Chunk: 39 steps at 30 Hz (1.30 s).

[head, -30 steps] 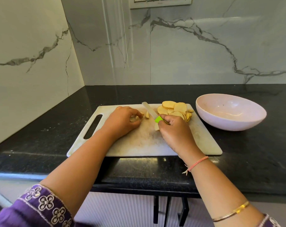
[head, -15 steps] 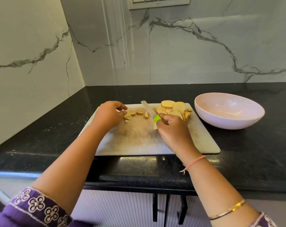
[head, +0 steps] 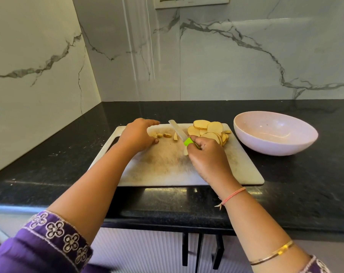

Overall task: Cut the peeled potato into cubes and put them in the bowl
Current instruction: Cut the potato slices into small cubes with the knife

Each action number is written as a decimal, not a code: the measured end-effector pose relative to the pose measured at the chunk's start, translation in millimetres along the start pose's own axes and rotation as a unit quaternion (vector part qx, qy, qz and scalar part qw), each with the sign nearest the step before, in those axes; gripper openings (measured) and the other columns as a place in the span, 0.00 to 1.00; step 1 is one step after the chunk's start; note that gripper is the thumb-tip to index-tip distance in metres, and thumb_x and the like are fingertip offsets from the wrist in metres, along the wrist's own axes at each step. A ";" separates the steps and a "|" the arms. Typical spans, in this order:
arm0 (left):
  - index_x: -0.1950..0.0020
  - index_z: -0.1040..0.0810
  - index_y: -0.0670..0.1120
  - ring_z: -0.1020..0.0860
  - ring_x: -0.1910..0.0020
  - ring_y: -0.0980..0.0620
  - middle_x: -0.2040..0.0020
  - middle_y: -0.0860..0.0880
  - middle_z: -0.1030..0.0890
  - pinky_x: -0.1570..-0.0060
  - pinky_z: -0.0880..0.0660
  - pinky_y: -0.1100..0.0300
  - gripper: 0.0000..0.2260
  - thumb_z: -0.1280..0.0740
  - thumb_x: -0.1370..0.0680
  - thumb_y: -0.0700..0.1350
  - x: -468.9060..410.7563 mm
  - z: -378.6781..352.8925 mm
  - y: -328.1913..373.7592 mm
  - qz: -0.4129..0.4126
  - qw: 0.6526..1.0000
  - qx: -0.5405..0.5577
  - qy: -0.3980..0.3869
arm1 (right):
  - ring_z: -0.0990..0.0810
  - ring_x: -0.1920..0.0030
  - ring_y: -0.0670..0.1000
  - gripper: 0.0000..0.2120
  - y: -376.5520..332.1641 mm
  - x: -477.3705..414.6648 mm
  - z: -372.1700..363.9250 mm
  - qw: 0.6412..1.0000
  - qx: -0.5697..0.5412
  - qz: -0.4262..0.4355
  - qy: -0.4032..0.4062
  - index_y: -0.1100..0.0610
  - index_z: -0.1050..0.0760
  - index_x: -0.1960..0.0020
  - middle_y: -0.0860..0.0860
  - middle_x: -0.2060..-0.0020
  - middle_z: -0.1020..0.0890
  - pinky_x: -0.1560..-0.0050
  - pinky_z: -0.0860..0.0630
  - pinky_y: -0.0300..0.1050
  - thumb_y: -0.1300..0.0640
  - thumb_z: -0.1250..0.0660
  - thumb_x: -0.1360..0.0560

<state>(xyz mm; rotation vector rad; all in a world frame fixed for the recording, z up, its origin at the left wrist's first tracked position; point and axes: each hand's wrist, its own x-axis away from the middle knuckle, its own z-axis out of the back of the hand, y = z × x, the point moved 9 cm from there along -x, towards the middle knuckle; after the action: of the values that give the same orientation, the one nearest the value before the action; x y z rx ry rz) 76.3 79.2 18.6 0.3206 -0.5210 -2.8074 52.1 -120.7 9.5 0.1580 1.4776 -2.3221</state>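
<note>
A white cutting board [head: 167,166] lies on the black counter. A pile of round potato slices [head: 208,129] sits at its far right corner. Several small cut potato pieces [head: 167,135] lie in a row at the far middle. My left hand [head: 136,134] arches over the left end of that row, fingers stretched toward the far edge, thumb by the pieces. My right hand [head: 208,160] grips the green-handled knife [head: 177,130], blade pointing away and left between the pieces and the slices. Another pale piece [head: 185,151] shows by my right thumb. The bowl [head: 275,146] holds nothing.
The pale pink bowl stands on the counter just right of the board. Marble walls close the back and left side. The counter's front edge runs close below the board, with cabinet doors underneath.
My left hand moved left off the small pieces, uncovering them, and its fingers have stretched out over the far edge. The knife hand has stayed in place.
</note>
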 end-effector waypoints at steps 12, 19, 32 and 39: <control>0.35 0.23 0.50 0.23 0.45 0.46 0.38 0.48 0.21 0.46 0.29 0.61 0.16 0.40 0.19 0.39 -18.1 -4.8 0.1 -0.043 0.990 -0.137 0.010 | 0.37 0.75 0.46 0.15 -3.4 0.8 0.8 1.000 0.002 0.007 0.006 0.56 0.24 0.37 0.59 0.61 0.18 0.74 0.39 0.39 0.58 0.41 0.21; 0.36 0.22 0.46 0.27 0.36 0.45 0.35 0.47 0.24 0.37 0.31 0.56 0.16 0.40 0.21 0.36 -24.1 2.1 -18.1 -0.040 0.990 -0.125 0.044 | 0.36 0.75 0.45 0.14 -4.0 1.5 2.1 1.000 0.008 0.009 0.007 0.56 0.23 0.38 0.57 0.57 0.17 0.74 0.39 0.38 0.57 0.41 0.21; 0.40 0.20 0.51 0.29 0.39 0.46 0.42 0.50 0.20 0.44 0.28 0.53 0.12 0.37 0.20 0.49 -12.8 -15.6 16.9 -0.077 0.993 -0.063 0.060 | 0.29 0.71 0.49 0.15 -14.3 3.1 -2.4 0.991 0.126 0.035 0.031 0.57 0.24 0.38 0.55 0.59 0.17 0.72 0.36 0.40 0.56 0.43 0.21; 0.46 0.17 0.50 0.25 0.46 0.48 0.48 0.50 0.18 0.51 0.26 0.54 0.10 0.36 0.21 0.49 -9.8 -14.7 15.4 -0.073 0.993 -0.034 0.092 | 0.21 0.50 0.57 0.17 -27.0 2.9 -16.1 0.962 0.268 0.059 0.007 0.54 0.28 0.34 0.55 0.50 0.18 0.61 0.31 0.42 0.55 0.45 0.21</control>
<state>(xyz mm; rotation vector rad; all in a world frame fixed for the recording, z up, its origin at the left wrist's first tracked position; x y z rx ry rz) 92.8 63.6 12.7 0.6183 -0.3731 -2.8879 37.6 -96.9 24.5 0.3952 0.7834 -2.5643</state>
